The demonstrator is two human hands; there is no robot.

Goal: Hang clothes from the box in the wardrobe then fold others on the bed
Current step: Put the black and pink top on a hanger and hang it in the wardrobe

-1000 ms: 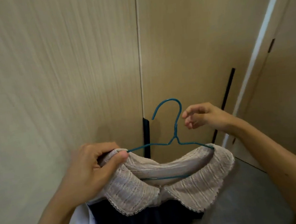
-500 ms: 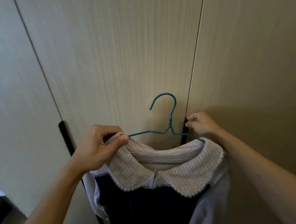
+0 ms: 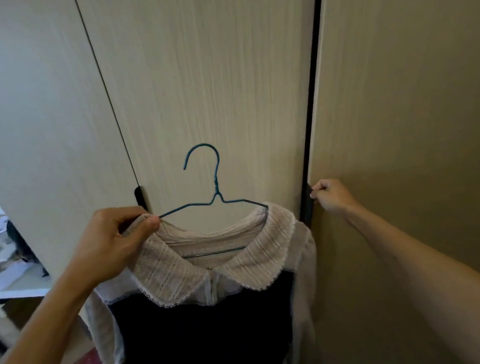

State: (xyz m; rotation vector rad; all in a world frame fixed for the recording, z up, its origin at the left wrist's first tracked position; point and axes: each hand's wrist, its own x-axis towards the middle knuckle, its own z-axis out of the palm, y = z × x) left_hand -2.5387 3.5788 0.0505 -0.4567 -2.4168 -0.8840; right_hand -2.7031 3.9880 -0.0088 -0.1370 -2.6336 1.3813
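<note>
Before the wardrobe door [image 3: 207, 81], my left grip [image 3: 112, 242] is clamped on the dress [image 3: 207, 333] collar and one end of the blue hanger [image 3: 215, 186], holding both up. My right grip [image 3: 330, 197] pinches the dark handle strip [image 3: 307, 214] just beside the dress.

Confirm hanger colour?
Teal-blue wire hanger, clearest in the head view against the pale wardrobe door.

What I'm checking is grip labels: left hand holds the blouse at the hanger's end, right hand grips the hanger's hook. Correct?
No. The head view shows the right hand gripping the dark door handle, not the hook, which stands free. The left hand does hold the blouse at the hanger's end.
</note>
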